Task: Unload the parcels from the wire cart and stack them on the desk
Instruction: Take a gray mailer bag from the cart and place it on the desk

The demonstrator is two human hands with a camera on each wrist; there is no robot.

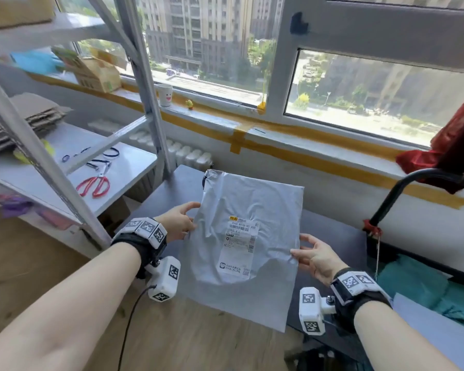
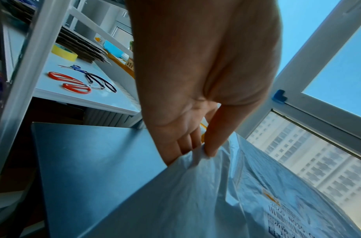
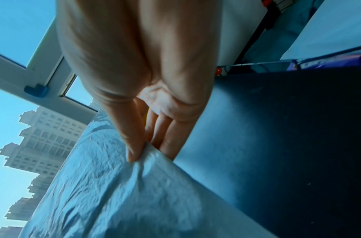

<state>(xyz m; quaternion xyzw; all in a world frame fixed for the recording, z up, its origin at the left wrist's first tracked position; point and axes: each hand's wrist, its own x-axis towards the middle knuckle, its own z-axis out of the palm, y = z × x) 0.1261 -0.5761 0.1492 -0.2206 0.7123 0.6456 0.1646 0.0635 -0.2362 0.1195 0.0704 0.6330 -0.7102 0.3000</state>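
A flat grey plastic mailer parcel (image 1: 248, 236) with a white shipping label (image 1: 240, 243) hangs over the dark desk (image 1: 169, 194). My left hand (image 1: 184, 223) pinches its left edge between thumb and fingers. In the left wrist view the left hand (image 2: 197, 153) pinches a fold of the parcel (image 2: 226, 193). My right hand (image 1: 310, 254) pinches the right edge; the right wrist view shows the right hand (image 3: 147, 151) with thumb on top and fingers under the parcel (image 3: 124, 193). The wire cart (image 1: 402, 199) stands at the right, with teal parcels (image 1: 423, 287) in it.
A white metal shelf rack (image 1: 73, 159) stands left of the desk, with red scissors (image 1: 94, 186), flattened cardboard (image 1: 16, 121) and blue-handled tools. A radiator (image 1: 188, 153) sits under the taped windowsill. A red cloth (image 1: 450, 148) hangs over the cart handle. Wooden floor lies below.
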